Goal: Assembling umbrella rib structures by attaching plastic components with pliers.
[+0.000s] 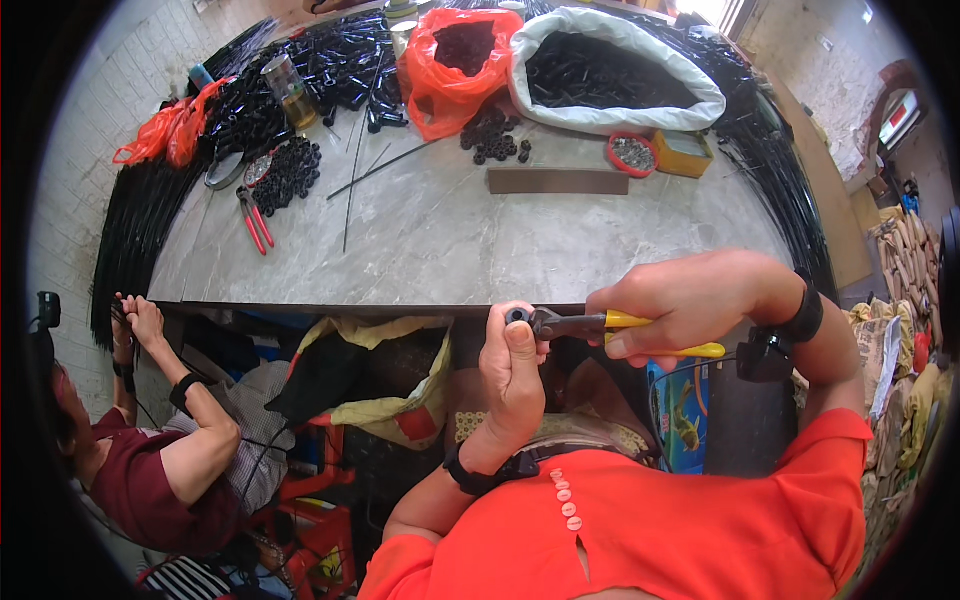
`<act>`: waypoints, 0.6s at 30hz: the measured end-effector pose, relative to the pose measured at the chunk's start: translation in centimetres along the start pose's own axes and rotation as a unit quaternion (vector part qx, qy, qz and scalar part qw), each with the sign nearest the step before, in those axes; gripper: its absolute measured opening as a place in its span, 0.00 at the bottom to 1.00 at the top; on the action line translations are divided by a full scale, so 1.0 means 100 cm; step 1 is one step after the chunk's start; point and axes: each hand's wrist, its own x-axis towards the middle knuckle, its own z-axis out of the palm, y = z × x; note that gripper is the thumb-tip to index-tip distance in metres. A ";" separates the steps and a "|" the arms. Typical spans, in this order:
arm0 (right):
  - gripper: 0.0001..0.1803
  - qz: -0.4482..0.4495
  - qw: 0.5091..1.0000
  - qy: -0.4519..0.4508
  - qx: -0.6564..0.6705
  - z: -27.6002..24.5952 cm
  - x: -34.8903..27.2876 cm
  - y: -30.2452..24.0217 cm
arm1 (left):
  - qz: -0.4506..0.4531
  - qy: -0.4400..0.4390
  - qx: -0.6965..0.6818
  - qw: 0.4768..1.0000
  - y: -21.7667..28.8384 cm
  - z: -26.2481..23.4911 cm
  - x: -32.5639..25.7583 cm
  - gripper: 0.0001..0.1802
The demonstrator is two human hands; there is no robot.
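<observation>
My left hand [512, 372] is closed round a small black tubular part [517, 315], whose round end with a hole pokes out above the thumb. In my right hand [690, 295] are pliers [574, 326] with yellow handles, the fingers wrapped round them. The jaws of the pliers reach to the black part beside my left fingers; their exact grip on it is hidden. Both hands are just off the near edge of the grey table [420, 240]. On the table beyond lies a flat brown strip [558, 181].
Black parts fill a red bag [433, 105] and a white sack [520, 100] at the back. A red dish [633, 154] of small metal pieces, a yellow box [684, 155] and red-handled pincers [255, 222] lie about. At left, a person [170, 460] handles long black rods [125, 240].
</observation>
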 end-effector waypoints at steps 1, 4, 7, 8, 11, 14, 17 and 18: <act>0.14 0.004 1.000 0.003 0.008 0.001 0.001 0.001 | -0.001 0.001 0.000 1.000 0.000 -0.001 0.001 0.22; 0.14 0.001 1.000 -0.001 0.027 0.003 0.004 0.002 | -0.009 -0.003 -0.020 1.000 0.000 -0.004 0.001 0.23; 0.14 -0.026 0.995 0.018 0.091 0.015 0.012 0.012 | -0.026 -0.008 -0.066 0.997 -0.003 -0.013 0.007 0.24; 0.13 -0.037 0.995 0.038 0.084 0.020 0.015 0.010 | -0.036 -0.027 -0.115 0.992 -0.008 -0.020 0.012 0.25; 0.12 -0.097 0.987 0.101 0.076 0.040 0.033 0.022 | -0.044 -0.043 -0.174 0.983 -0.011 -0.033 0.019 0.26; 0.12 -0.127 0.977 0.142 0.091 0.054 0.037 0.028 | -0.037 -0.048 -0.195 0.979 -0.012 -0.037 0.020 0.26; 0.12 -0.139 0.971 0.164 0.107 0.060 0.035 0.028 | -0.034 -0.060 -0.221 0.973 -0.013 -0.037 0.018 0.28; 0.11 -0.136 0.969 0.172 0.115 0.060 0.034 0.028 | -0.035 -0.059 -0.217 0.974 -0.013 -0.036 0.018 0.28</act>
